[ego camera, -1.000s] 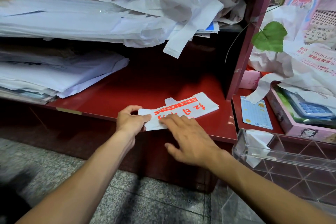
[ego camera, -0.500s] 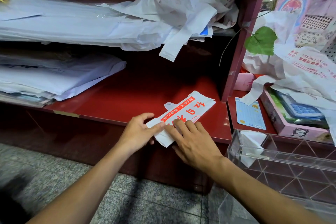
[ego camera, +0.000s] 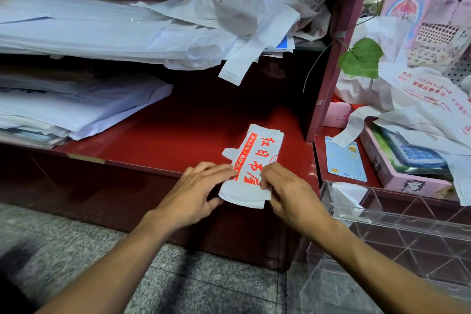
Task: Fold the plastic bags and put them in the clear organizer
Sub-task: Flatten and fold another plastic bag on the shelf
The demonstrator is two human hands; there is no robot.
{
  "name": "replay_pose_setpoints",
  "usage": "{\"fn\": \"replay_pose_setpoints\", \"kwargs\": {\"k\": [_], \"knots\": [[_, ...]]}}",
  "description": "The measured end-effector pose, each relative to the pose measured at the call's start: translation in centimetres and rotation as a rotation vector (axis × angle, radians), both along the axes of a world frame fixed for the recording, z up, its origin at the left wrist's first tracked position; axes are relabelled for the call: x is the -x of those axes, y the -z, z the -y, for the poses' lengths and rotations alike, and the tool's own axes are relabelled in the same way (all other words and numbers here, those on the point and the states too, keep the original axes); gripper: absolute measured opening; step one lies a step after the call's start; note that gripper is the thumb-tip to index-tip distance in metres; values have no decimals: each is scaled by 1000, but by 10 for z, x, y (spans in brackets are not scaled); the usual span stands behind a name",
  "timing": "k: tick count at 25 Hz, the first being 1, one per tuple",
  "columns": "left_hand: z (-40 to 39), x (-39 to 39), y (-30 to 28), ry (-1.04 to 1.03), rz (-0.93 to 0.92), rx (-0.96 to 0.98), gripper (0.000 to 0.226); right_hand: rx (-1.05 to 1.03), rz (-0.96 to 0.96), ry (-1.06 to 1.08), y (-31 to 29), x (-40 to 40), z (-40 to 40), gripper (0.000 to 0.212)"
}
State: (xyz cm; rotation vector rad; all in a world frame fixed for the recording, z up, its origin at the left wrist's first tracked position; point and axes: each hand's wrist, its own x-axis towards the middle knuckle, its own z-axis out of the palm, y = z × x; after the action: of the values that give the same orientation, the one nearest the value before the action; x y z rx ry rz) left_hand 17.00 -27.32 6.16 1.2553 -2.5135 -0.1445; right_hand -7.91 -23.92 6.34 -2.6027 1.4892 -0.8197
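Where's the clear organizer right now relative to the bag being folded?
In the head view the clear organizer sits at lower right, just right of the right hand, which with the left hand holds the red-printed bag on the red shelf.

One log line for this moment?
stage: folding | folded bag: on red shelf edge | left hand, right hand: pinching bag | clear organizer: right

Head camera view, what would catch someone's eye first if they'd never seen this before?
Probably the folded white bag with red print at the front edge of the red shelf, held by the left hand and right hand. Next, the crumpled bag heap above, and the clear organizer at lower right.
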Motion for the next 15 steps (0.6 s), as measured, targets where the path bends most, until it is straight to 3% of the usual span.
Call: {"fn": "replay_pose_setpoints", "kwargs": {"k": [6, 9, 13, 15], "knots": [[2, 10, 1, 52, -231, 71, 48, 67, -105, 63, 3, -3, -5, 27], [0, 13, -4, 48, -306, 66, 43, 50, -38, 70, 2, 0, -6, 25], [-2, 16, -7, -121, -401, 6, 28, -108, 99, 81, -4, -2, -10, 50], [0, 15, -5, -150, -398, -26, 31, -152, 115, 78, -9, -4, -10, 51]]}}
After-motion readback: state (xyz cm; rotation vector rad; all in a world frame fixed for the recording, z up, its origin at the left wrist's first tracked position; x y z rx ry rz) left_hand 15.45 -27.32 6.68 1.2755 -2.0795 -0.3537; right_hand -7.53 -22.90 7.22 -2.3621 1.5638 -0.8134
